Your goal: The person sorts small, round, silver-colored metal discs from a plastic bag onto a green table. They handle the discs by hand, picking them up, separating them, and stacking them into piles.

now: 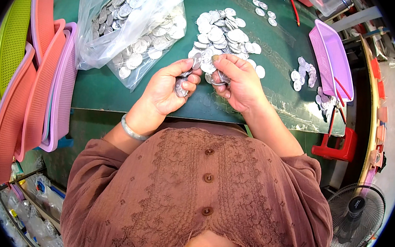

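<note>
My left hand [170, 82] is closed around several round, silver coin-like discs, with one pinched upright between thumb and forefinger. Close beside it, my right hand [240, 82] also holds silver discs, its thumb and forefinger pressed together and more discs under the curled fingers. Just beyond both hands lies a loose pile of silver discs [221, 32] on the green tabletop [273, 46]. To the left of the pile, a clear plastic bag [92, 45] lies with its mouth open, full of the same discs. What is stamped on the discs is too small to make out.
Stacked pink, green and purple plastic baskets [38, 87] stand at the left edge. Small groups of discs [303, 74] lie to the right, near a purple basket [322, 45] and red pens [342, 88]. A red stool [344, 146] and a fan [357, 208] are at lower right.
</note>
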Tool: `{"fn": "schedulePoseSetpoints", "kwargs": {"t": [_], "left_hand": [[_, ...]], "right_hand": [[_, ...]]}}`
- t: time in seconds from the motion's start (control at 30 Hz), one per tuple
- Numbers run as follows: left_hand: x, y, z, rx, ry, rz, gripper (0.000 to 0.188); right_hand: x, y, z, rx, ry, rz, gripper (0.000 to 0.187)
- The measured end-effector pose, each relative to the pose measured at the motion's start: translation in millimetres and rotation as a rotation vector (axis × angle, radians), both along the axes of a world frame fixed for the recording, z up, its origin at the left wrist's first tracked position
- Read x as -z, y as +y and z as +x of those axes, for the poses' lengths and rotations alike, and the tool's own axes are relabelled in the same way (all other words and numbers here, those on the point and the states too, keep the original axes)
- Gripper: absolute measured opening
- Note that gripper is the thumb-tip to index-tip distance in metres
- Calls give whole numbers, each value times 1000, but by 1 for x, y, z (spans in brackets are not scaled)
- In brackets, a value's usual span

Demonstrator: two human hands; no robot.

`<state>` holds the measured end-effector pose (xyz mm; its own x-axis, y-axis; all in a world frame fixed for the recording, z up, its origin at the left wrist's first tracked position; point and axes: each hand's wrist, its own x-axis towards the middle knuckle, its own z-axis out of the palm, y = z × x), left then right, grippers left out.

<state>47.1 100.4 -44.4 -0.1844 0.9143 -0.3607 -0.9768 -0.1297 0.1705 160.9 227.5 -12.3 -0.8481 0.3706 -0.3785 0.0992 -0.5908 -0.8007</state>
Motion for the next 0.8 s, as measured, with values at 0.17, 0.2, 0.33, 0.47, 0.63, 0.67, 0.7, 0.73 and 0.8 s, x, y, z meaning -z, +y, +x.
{"fn": "schedulePoseSetpoints", "kwargs": {"t": [0.17, 0.2, 0.33, 0.47, 0.63, 0.67, 0.7, 0.73, 0.8], "left_hand": [[2, 0, 0, 22, -40, 32, 8], [2, 0, 0, 23, -48, 36, 8], [2, 0, 1, 6, -35, 45, 9], [1, 0, 3, -58, 33, 19, 14], [-4, 3, 6, -149, 27, 60, 22], [-3, 3, 6, -158, 28, 72, 23], [-2, 3, 6, -165, -5, 107, 23], [1, 3, 5, -173, -40, 142, 23], [2, 3, 4, -185, -79, 188, 24]], "right_hand": [[1, 1, 1, -15, 4, -6, 9], [0, 1, 1, -21, 2, -4, 9], [4, -1, 0, 25, 42, -46, 8], [2, 0, 0, 75, 90, -106, 5], [4, 7, 4, 61, 143, -101, 3], [5, 7, 4, 58, 148, -96, 4], [4, 7, 4, 64, 147, -82, 4], [3, 6, 4, 69, 146, -68, 5], [2, 5, 5, 67, 128, -46, 6]]}}
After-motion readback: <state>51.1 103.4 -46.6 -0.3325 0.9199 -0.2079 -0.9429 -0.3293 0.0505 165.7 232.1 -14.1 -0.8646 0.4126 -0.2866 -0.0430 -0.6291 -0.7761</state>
